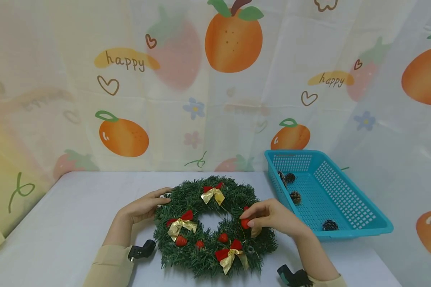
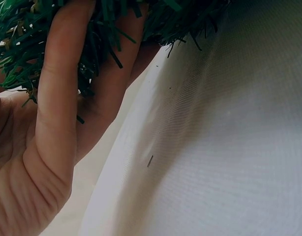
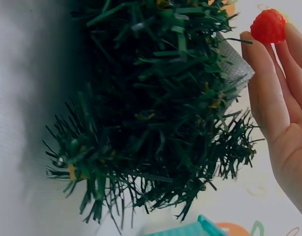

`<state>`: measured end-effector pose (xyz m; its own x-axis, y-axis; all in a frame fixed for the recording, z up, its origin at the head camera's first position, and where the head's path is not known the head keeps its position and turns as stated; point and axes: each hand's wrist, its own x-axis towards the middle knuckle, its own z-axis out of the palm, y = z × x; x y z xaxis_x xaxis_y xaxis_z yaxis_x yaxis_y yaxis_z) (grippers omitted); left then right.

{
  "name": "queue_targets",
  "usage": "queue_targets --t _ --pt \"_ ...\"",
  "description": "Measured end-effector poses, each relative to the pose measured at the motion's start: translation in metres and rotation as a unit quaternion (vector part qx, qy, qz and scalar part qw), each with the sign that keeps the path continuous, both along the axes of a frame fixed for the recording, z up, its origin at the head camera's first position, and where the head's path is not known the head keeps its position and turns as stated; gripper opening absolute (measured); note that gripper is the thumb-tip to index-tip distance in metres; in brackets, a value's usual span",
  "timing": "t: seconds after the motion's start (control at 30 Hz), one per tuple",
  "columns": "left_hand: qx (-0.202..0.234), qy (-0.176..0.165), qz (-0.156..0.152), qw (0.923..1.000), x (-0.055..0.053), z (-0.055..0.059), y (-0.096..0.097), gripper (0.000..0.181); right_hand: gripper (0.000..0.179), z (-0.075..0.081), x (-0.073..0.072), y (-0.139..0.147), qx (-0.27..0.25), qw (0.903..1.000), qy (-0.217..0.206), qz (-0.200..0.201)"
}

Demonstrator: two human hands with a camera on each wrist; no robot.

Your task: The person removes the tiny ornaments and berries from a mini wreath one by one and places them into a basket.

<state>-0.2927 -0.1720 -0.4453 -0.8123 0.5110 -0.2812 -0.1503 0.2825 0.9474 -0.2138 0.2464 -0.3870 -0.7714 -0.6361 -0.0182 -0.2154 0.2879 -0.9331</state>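
A green wreath with red-and-gold bows and small red berry ornaments lies on the white table. My left hand holds its upper left edge; in the left wrist view the fingers reach in among the green bristles. At the wreath's right side my right hand pinches a red berry ornament between thumb and fingertips, over the wreath. That hand partly hides a bow on the right, whose silvery-gold ribbon tail shows in the right wrist view.
A turquoise basket stands to the right, behind my right forearm, with several pine cones in it. White cloth covers the table. A fruit-printed curtain hangs along the back edge.
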Motion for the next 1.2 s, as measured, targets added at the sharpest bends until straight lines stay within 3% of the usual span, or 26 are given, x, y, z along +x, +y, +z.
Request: queue_targets --t 0.27,0.63,1.2 --pt "0.000 0.000 0.001 1.0000 0.000 0.001 0.000 0.074 0.030 0.008 0.001 0.005 0.021 0.9970 0.026 -0.070" --pt "0.002 -0.002 -0.001 1.0000 0.001 0.000 0.000 0.073 0.034 0.016 0.004 0.018 -0.003 0.9902 0.045 -0.132" --pt "0.002 -0.003 -0.004 1.0000 0.001 0.000 0.000 0.073 0.036 0.024 0.003 0.040 -0.051 0.9788 0.043 -0.193"
